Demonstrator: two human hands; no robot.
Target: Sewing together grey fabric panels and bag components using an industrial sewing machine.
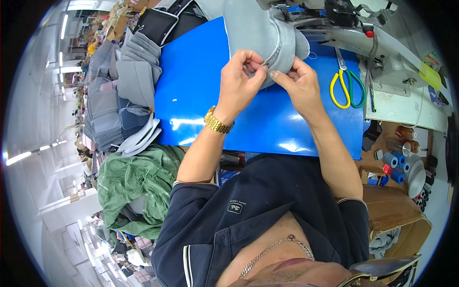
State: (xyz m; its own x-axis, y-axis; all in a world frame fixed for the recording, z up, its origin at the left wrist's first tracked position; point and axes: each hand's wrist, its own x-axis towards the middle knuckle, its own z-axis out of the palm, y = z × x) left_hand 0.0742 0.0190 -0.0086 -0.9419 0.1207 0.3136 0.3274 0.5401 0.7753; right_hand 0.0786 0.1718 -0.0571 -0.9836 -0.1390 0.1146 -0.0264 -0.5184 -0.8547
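Note:
A grey fabric piece (249, 29) with a curved, stitched seam lies at the far middle of the blue work surface (191, 91). Its near edge is pinched by both my hands, which almost meet. My left hand (241, 79), below a gold wristwatch (218, 120), grips the edge between thumb and curled fingers. From the other side my right hand (300, 85) closes on the same edge with thumb and forefinger. Part of the fabric runs back beside the sewing machine (330, 19). A loose thread (312, 56) sticks out at its right.
Scissors (347, 88) with yellow and green handles lie right of my right hand. Stacks of grey fabric pieces (136, 71) line the left edge, above a green cloth (136, 182). Thread spools (397, 162) and a cardboard box (397, 210) sit lower right.

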